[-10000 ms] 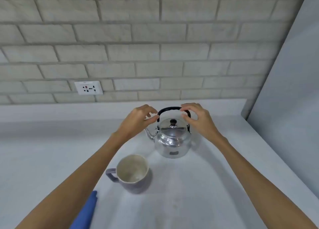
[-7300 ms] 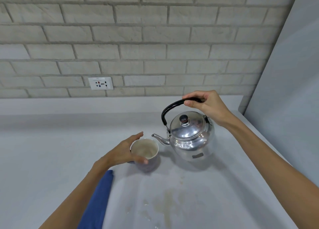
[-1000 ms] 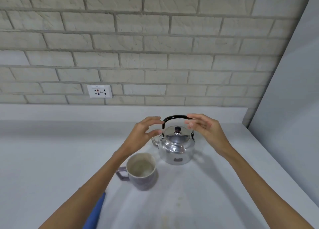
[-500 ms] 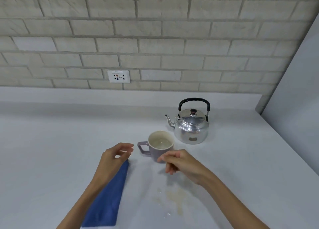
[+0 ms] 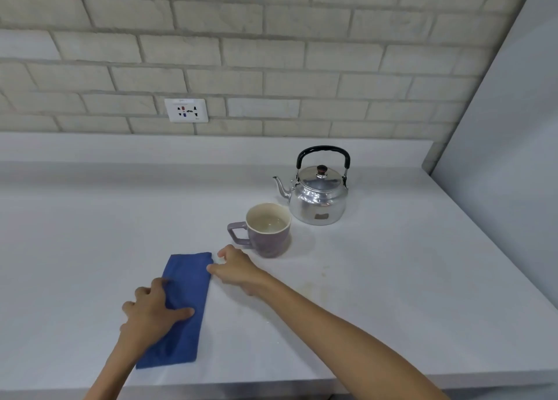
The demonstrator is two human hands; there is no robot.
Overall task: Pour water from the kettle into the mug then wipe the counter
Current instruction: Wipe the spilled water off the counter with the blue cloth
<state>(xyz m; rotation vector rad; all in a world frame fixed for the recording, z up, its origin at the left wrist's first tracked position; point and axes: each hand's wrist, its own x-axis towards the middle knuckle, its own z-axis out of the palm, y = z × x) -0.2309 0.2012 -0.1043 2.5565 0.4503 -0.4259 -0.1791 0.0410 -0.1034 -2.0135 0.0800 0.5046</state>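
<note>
Lying flat: folded blue cloth

Both off the kettle now, set down upright behind the mug, water inside the mug. Left hand down flat on the blue cloth, no longer hovering beside it. Right hand shifted from in front of the mug to the cloth's far right corner, fingers touching its edge.
</note>
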